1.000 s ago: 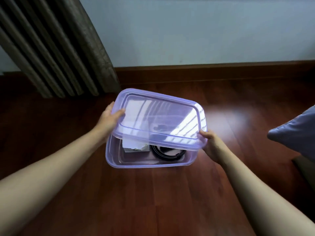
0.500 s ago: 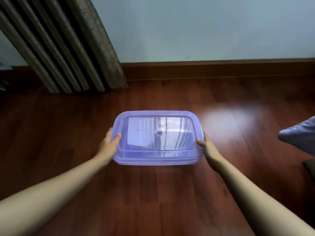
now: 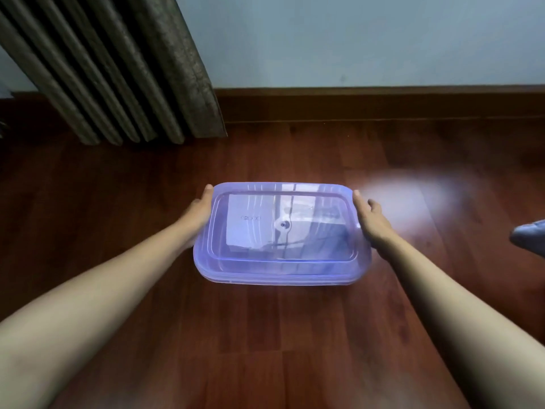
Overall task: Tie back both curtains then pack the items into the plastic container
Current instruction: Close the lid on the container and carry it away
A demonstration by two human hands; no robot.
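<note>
A translucent purple plastic container (image 3: 280,273) sits on the wooden floor with its lid (image 3: 295,188) lying flat on top. Through the lid I can make out a white box (image 3: 250,222) on the left; the other contents are blurred by reflections. My left hand (image 3: 197,214) presses against the container's left side, fingers running along the lid's edge. On the opposite side, my right hand (image 3: 371,222) lies against the right edge with its thumb at the far corner. A grey-brown pleated curtain (image 3: 132,69) hangs down to the floor at the back left.
A brown baseboard (image 3: 383,104) runs under the pale wall behind the container. A grey-blue cushion corner (image 3: 530,239) pokes in at the right edge. A bright patch of light (image 3: 413,196) lies on the floor right of the container.
The lid, held tilted above the container a second ago, now lies flat on it. My hands have slid from the near corners further along the two short sides.
</note>
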